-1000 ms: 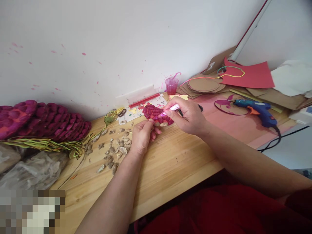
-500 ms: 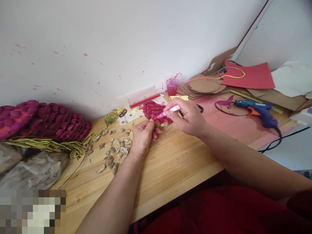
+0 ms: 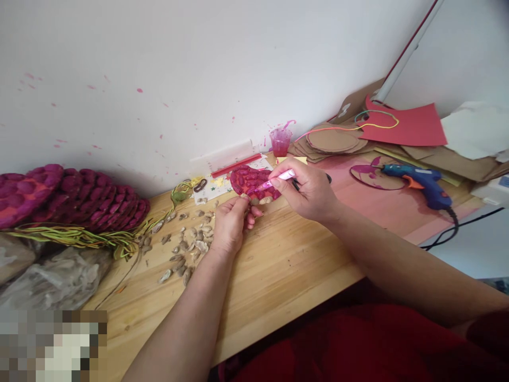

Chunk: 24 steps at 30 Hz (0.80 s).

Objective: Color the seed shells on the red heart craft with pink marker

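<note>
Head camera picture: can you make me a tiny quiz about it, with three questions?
1. True or false: the blue glue gun lies on the table, touched by neither hand.
2. What does the left hand grip? A: the magenta shell piece; B: a banana; C: a phone.
3. Which tool does the right hand hold over that piece?
Key: 1 true. 2 A. 3 the pink brush.
</note>
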### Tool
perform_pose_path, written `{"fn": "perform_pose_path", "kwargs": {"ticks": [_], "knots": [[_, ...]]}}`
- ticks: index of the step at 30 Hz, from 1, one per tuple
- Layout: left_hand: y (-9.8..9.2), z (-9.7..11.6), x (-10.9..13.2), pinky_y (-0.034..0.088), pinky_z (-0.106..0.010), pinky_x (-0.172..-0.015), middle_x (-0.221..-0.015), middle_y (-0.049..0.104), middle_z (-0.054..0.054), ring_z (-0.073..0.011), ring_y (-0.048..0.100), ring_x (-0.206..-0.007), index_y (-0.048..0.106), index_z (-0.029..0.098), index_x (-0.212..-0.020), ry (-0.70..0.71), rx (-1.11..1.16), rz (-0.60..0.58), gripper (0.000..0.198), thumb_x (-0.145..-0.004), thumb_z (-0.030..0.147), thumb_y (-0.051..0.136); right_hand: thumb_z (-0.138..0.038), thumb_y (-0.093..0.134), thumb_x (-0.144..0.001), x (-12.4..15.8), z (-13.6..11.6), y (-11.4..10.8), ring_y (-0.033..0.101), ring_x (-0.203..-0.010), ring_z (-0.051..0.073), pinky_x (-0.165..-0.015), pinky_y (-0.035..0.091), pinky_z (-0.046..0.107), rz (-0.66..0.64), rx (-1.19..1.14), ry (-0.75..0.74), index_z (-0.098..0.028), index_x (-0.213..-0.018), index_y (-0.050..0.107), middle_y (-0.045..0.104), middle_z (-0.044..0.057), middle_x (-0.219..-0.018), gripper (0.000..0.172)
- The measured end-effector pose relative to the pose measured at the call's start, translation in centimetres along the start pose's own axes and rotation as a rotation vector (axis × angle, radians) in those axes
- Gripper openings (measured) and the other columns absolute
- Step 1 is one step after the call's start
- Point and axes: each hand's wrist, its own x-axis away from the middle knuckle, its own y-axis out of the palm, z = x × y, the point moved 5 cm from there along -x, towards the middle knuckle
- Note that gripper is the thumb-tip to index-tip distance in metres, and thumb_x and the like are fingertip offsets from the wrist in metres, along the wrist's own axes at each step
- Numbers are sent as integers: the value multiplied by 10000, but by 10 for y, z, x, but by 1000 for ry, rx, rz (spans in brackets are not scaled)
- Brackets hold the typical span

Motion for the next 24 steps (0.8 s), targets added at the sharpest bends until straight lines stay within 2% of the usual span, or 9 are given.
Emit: {"fn": "perform_pose_path", "kwargs": {"ticks": [7, 12, 18, 24], "knots": [[3, -1, 2, 314, -193, -382, -574, 662, -41, -72, 454, -398, 613, 145, -674, -36, 53, 4, 313, -700, 427, 746, -299, 611, -962, 1, -5, 3, 580, -670, 131, -635, 435, 274, -28, -17, -29, -203, -912, 632, 687, 9, -804, 110], [2, -1, 1, 314, -192, -376, -561, 657, -37, -74, 449, -395, 637, 132, -704, -38, 86, 22, 280, -684, 393, 736, -276, 612, -960, 2, -6, 3, 609, -727, 148, -693, 459, 289, 16, 42, -59, -205, -919, 629, 703, 23, -850, 84], [2, -1, 1, 325, -193, -372, -561, 659, -48, -72, 450, -388, 600, 144, -633, -39, 86, 23, 269, -709, 379, 707, -285, 606, -961, 3, -8, 5, 628, -737, 156, -685, 464, 288, -17, 31, -53, -205, -916, 636, 704, 23, -833, 96], [2, -1, 0, 321, -186, -366, -549, 651, -43, -75, 453, -380, 636, 129, -680, -60, 106, 31, 246, -717, 363, 702, -246, 602, -957, 4, -11, 5, 638, -769, 164, -724, 477, 296, 5, 85, -73, -204, -902, 636, 712, 25, -833, 77]]}}
